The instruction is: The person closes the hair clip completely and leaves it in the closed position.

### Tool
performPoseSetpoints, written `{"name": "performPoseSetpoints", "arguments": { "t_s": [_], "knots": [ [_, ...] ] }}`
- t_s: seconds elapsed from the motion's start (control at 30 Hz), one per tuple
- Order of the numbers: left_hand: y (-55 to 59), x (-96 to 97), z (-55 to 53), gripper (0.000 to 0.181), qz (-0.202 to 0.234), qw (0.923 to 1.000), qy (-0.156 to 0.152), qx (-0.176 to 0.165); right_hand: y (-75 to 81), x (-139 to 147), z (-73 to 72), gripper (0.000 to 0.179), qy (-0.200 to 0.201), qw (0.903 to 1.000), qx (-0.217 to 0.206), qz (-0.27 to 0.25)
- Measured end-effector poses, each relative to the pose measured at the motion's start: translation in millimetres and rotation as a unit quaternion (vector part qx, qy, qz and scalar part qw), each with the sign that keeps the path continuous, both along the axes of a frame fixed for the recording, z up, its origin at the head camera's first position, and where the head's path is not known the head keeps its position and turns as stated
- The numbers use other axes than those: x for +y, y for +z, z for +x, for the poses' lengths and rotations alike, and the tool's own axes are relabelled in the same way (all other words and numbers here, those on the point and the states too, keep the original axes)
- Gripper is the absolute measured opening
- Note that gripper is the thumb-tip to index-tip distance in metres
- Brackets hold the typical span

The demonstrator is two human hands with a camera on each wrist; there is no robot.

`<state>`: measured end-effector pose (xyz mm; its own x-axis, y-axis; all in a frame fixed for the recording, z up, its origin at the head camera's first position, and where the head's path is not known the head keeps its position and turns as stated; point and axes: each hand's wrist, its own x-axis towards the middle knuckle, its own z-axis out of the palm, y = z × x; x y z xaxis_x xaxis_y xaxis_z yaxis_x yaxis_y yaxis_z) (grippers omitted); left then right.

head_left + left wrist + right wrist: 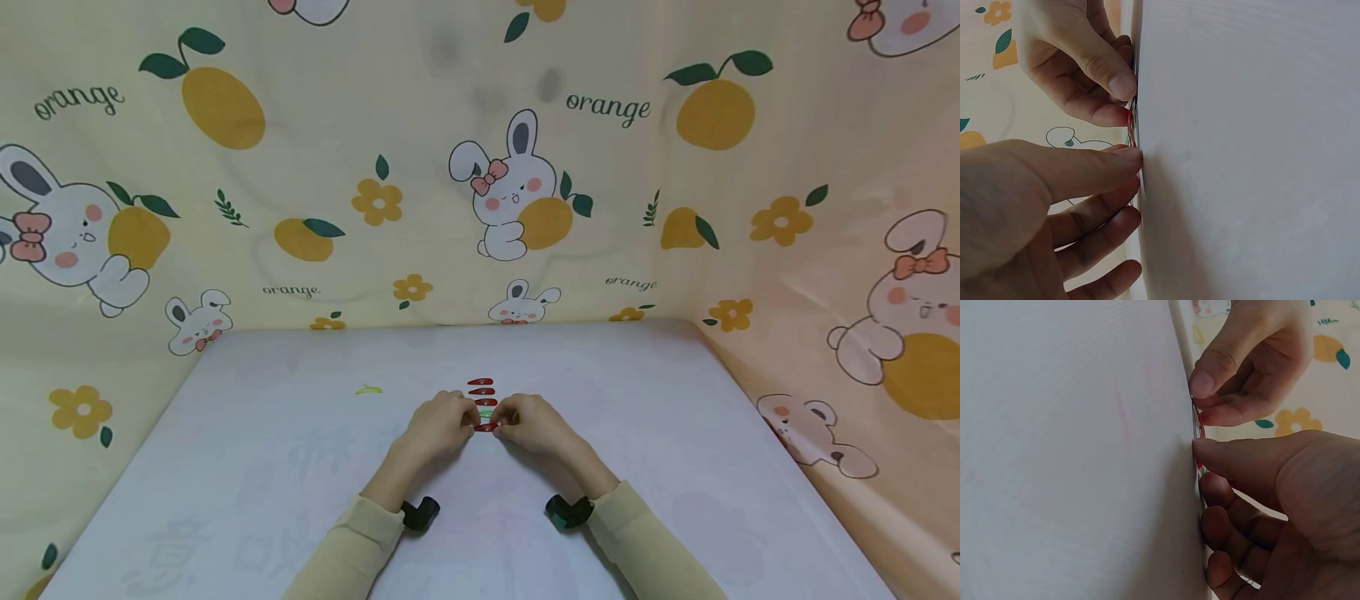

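Observation:
A short column of slim, glossy hair clips runs down the middle of the table. It has red clips (481, 381) at the far end, a light green clip (486, 413) nearer, and a red hair clip (485, 427) nearest me. My left hand (442, 421) pinches the left end of that nearest clip between thumb and fingers. At its right end, my right hand (536, 423) pinches it the same way. Low over the tabletop, the wrist views show the red clip edge-on (1129, 125) between the two hands. Fingertips hide both its ends.
Off to the left lies a thin yellow clip (368, 389) by itself. The white table (300, 492) reaches back to a cream curtain (420, 108) printed with rabbits and oranges. Dark wrist cameras (568, 512) sit below both hands.

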<state>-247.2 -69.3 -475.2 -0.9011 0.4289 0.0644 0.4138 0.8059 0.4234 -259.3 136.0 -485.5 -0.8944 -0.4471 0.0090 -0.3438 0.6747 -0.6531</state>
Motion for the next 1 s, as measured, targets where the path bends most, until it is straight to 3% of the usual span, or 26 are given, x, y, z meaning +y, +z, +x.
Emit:
{"name": "performPoseSetpoints", "arguments": {
  "t_s": [0.37, 0.67, 1.0],
  "knots": [
    [0.4, -1.6, 0.1, 0.009, 0.012, 0.9998, 0.002, 0.012, 3.7, 1, 0.6, 0.007, 0.002, 0.9999, -0.011, -0.008],
    [5.8, -9.9, -6.4, 0.012, 0.076, 0.9961, 0.040, 0.019, 9.1, -1, 0.2, 0.011, -0.050, 0.9964, -0.015, -0.067],
    [13.7, -31.2, -18.5, 0.014, 0.145, 0.9783, 0.079, 0.125, 11.9, -13, 0.6, 0.024, -0.085, 0.9792, 0.076, -0.168]
  ]
}}
